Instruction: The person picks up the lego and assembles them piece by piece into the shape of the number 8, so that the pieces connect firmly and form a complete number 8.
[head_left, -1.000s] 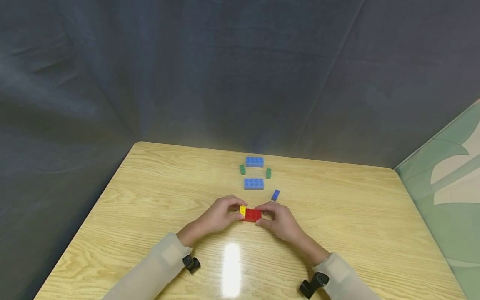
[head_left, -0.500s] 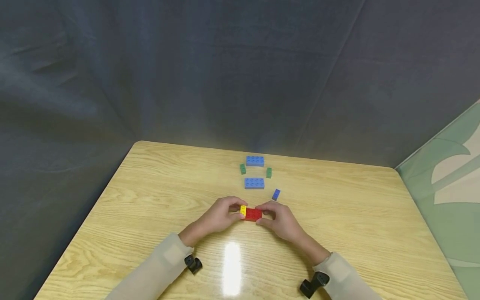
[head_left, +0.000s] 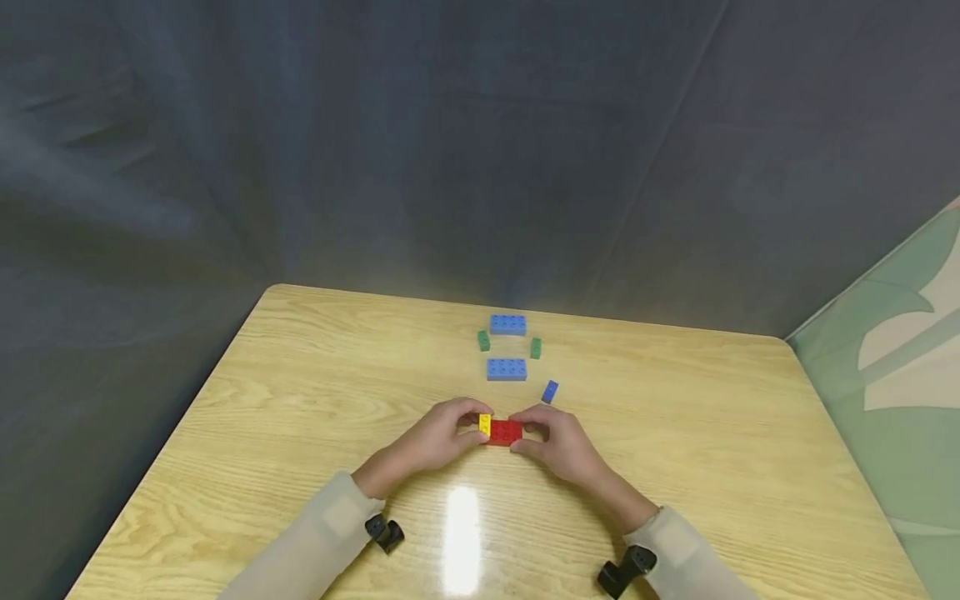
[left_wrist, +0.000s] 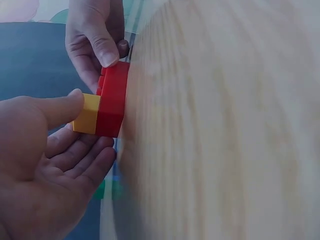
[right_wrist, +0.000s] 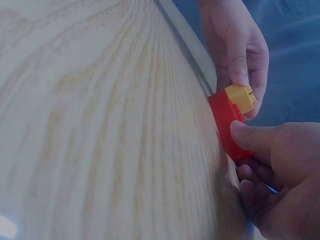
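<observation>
Apparel, head view: the person wears long sleeves of pale beige, matte cloth. The left sleeve [head_left: 303, 542] enters at the bottom of the frame, left of centre; the right sleeve [head_left: 693, 558] at bottom right. Each ends in a loose, slightly uneven cuff and bears a lighter, squarish patch near that end. Equipment: a small black left wrist camera [head_left: 391, 536] and a like right wrist camera [head_left: 627, 570], each formed of two blocky, joined parts, sit at the cuffs' inner sides. Fastenings and fine markings are too small to read. Left hand [head_left: 446, 433] and right hand [head_left: 561, 446]: bare.
</observation>
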